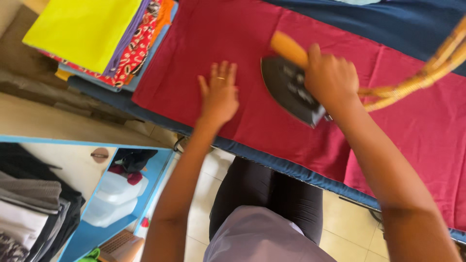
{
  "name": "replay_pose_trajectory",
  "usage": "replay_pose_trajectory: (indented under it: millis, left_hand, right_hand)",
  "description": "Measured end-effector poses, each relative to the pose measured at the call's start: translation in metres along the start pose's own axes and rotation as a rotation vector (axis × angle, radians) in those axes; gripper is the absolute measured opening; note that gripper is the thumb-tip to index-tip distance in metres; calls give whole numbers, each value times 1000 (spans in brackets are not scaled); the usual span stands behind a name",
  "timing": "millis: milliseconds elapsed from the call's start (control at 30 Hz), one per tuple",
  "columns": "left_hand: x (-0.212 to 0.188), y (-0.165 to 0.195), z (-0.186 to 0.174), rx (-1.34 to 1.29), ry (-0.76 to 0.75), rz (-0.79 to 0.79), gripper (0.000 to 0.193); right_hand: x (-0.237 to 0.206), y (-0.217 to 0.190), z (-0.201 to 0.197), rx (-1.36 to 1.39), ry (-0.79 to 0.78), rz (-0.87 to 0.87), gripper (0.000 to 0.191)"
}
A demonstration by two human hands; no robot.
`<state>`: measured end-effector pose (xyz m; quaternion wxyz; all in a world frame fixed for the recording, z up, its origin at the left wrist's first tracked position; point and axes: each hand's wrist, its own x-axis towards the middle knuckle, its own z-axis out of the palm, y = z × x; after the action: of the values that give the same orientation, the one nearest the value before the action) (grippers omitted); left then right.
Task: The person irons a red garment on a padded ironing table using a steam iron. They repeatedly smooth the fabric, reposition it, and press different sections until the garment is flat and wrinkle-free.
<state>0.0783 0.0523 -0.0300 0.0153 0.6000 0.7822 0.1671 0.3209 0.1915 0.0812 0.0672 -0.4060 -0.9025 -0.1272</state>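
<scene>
The left hand lies flat and open on the crimson cloth, fingers spread, pressing it down. Just to its right, the right hand is clenched around the orange handle of the dark iron, which rests on the same cloth. The iron's long axis runs diagonally, and its curved edge faces the left hand. Further away lies a stack of folded fabrics, yellow on top.

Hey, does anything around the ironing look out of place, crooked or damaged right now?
Nothing stands out. The red cloth lies flat, the left hand pressing it open-palmed while the right hand grips the iron. The folded stack has slightly uneven edges, but nothing is spilled or visibly scorched.
</scene>
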Motion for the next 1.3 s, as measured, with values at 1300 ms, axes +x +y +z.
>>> replay_pose_trajectory:
  millis: [1300]
  left_hand:
    - [-9,27,6,-16,-25,20,64]
  right_hand:
    - [-166,132,-28,-133,-118,-35,27]
